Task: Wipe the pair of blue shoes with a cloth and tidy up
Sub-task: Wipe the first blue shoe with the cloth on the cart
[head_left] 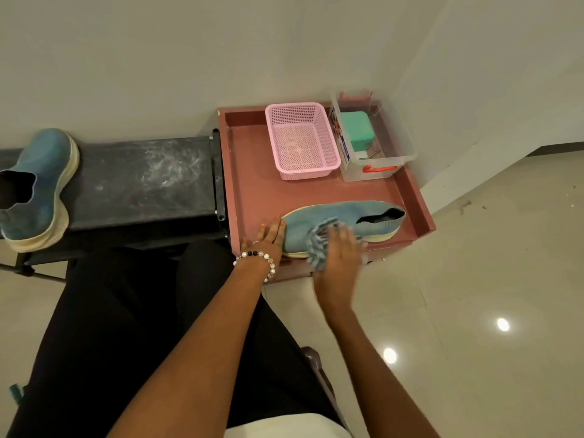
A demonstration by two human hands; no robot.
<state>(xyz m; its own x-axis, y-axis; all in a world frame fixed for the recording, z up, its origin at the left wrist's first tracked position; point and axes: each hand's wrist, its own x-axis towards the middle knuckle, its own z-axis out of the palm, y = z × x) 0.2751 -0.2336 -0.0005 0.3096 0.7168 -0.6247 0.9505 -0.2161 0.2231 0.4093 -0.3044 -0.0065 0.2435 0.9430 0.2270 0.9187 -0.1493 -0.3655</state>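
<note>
1. Two blue shoes are present. The first shoe [38,188] stands upright at far left on a dark bench [142,175], toe toward the wall, untouched. Its thick pale sole looks stiff; judged best lifted by the heel collar or by the sole edges.

2. Left hand [271,237], with a beaded bracelet at the wrist, lies flat with straight fingers against the toe of the second shoe [341,221], bracing it. It grips nothing.

3. The second shoe lies lengthwise at the near edge of a pink tray [252,191], toe left, opening right. The knit upper appears soft and light and would likely dent under pressure; the sole gives the firmer hold. Being light, it may slide if not braced.

4. Right hand [339,256] presses a grey-blue cloth [319,245] onto the shoe's upper at mid-length. The hand is blurred; whether the fingers curl round the cloth cannot be told. The cloth looks limp and bunched.

5. At the far side of the tray stand a pink basket [300,140] and, to its right, a clear box [373,137] holding a green item.
</note>
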